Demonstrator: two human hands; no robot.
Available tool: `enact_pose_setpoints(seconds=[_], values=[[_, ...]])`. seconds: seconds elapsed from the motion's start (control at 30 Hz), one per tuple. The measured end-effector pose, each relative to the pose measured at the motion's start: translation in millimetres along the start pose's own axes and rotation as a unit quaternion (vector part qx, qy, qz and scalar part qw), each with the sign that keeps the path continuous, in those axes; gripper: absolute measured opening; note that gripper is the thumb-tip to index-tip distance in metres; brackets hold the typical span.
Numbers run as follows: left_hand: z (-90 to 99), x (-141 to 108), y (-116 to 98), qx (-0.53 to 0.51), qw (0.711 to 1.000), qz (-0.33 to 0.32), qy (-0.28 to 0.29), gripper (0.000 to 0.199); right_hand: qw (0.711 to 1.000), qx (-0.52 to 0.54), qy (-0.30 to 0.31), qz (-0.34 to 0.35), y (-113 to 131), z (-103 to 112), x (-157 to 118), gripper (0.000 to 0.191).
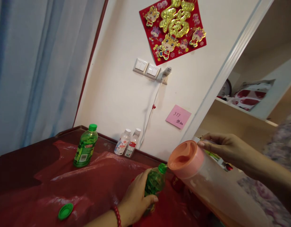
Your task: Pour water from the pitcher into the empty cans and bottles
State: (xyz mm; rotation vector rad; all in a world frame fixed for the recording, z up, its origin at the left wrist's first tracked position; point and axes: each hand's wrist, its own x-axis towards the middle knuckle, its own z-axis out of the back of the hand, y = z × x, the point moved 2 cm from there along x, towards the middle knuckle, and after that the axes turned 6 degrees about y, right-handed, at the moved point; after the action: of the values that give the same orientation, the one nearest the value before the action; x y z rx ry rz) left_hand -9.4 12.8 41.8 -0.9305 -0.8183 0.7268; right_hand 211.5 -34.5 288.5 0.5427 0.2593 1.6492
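A second green bottle stands upright on the table; two small white-capped bottles against the wall; loose green cap lying near the front.

Table: one capped bottle at rear left, two small bottles against the wall behind. Loose cap at front left; a hand-held bottle right of it, with the jug further right.
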Motion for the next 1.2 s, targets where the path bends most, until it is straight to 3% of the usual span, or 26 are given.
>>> enact_pose_setpoints(seconds=[0.27, 0.47, 0.87, 1.2], values=[[-0.4, 0.5, 1.6, 0.001, 1.000, -0.005, -0.002, 0.081, 0.998, -0.011, 0.012, -0.053, 6.1, 1.7, -4.9, 0.051], [-0.4, 1.0, 1.4, -0.001, 1.000, -0.009, -0.002, 0.081, 0.998, -0.016, 0.008, -0.055, 7.5, 1.7, -3.6, 0.052], [-0.8, 0.6, 1.7, -0.007, 1.000, -0.005, 0.000, 0.081, 1.000, 0.002, -0.007, 0.010, 5.8, 0.6, 0.0, 0.031], [-0.6, 0.6, 2.4, 0.000, 1.000, -0.002, 0.001, 0.082, 1.000, 0.019, -0.007, 0.006, 14.0, 0.3, -4.9, 0.031]])
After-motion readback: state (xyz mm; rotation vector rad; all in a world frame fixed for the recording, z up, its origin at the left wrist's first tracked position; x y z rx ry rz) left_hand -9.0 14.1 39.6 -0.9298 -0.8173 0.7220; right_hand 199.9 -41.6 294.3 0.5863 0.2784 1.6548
